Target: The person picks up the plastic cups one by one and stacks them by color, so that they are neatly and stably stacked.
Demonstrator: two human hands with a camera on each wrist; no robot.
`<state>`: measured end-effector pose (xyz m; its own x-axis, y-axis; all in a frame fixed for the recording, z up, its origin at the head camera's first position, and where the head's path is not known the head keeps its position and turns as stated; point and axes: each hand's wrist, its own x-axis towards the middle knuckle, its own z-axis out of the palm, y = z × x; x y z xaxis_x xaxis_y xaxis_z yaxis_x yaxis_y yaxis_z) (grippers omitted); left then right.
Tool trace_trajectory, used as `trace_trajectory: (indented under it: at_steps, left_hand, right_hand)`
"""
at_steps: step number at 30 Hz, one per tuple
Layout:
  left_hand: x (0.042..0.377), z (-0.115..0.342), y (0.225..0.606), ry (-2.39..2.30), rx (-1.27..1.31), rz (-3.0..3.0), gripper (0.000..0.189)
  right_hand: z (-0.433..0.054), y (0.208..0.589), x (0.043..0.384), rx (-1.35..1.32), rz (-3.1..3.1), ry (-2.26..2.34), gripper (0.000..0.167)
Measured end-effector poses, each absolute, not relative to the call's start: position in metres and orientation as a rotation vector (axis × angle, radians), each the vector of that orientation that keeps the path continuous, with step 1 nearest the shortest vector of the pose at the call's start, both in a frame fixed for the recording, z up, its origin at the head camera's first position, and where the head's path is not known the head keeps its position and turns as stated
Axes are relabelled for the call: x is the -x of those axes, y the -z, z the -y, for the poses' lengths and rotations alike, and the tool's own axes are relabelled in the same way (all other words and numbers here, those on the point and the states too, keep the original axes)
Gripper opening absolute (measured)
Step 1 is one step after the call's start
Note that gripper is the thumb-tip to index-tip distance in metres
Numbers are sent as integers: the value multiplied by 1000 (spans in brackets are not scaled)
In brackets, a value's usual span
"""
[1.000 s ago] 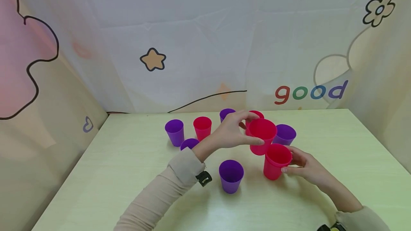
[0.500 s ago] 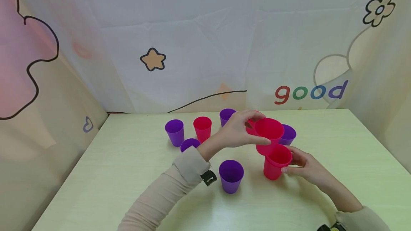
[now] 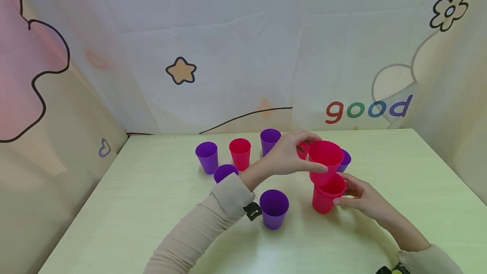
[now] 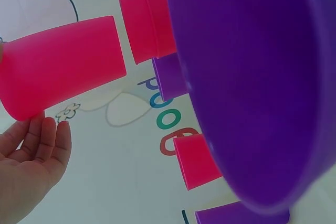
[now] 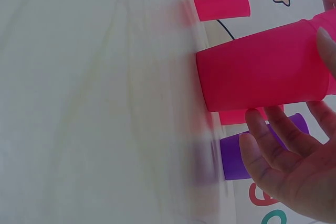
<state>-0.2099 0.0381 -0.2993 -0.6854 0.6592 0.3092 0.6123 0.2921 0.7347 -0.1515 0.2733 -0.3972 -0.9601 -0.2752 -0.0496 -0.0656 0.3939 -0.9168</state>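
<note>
The step in hand looks like stacking: the left hand (image 3: 285,154) carries a raised red cup (image 3: 325,156) to the red stack (image 3: 324,203), which appears to be nested cups, given the second rim line on its side. The left hand's fingers are clamped on the raised red cup, thumb on the near side and the others behind it. The right hand (image 3: 363,196) has its fingers curled round the red stack from the right, holding it upright on the desk (image 3: 110,219).

The raised red cup is roughly upright, its base overlapping the far left part of the stack's mouth in the head view; whether they touch, I cannot tell. The next move seems to call for centring that base over the red stack and lowering it straight down, while the right hand keeps the red stack from tipping.

Compared with half a second ago, the raised red cup is farther right, more squarely above the red stack, and covers more of the half-hidden purple cup (image 3: 345,160) behind the stack. The right hand and red stack hold their place. The near purple cup (image 3: 274,212), left of the red stack, is likewise unmoved.
</note>
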Motion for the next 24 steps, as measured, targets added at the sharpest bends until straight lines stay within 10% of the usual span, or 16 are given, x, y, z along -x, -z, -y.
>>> trace_trajectory:
  at_steps: [24]
  left_hand:
    - [212,-56,316,-1299,-1189,-2391,59]
  right_hand:
    - [-274,398,151,337,-2459,1595,73]
